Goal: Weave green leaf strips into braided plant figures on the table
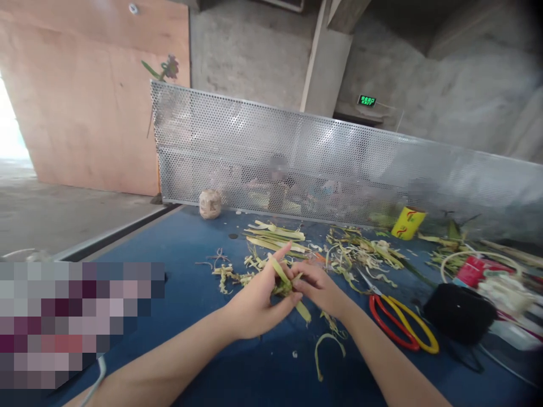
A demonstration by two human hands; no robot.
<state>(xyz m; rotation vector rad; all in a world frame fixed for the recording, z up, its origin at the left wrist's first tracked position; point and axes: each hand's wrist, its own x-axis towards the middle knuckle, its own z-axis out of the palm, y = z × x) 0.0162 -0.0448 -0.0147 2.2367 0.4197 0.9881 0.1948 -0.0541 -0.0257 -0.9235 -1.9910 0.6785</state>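
Plainly, what matters most from my remote seat is how the green strip (pixel 280 273) lies between the two hands. It slants from upper left to lower right: one end leans against the left hand (pixel 259 301), beside its raised index finger, and the line carries on toward the right hand's (pixel 319 287) fingertips. A pale tail (pixel 302 311) hangs below the fingers along much the same slant; I cannot tell whether it is part of the same piece, since the bunch in the middle hides the join.

I read the left hand as a loose hold, index pointing outward and thumb reaching across under the bunch, though the other fingers are mostly covered. The right hand comes in from the side with fingers bent, thumb and forefinger pinching the strip where it meets the bunch. So neither hand has any reach to make; I have both of them at the strip, the left nearer its upper end.

Just beyond the left fingertips I see flat strips (pixel 275 244) laid roughly crosswise on the blue table (pixel 203 362). Scissors (pixel 377 292) lie to the right of the right hand, apart from it, handles toward me.
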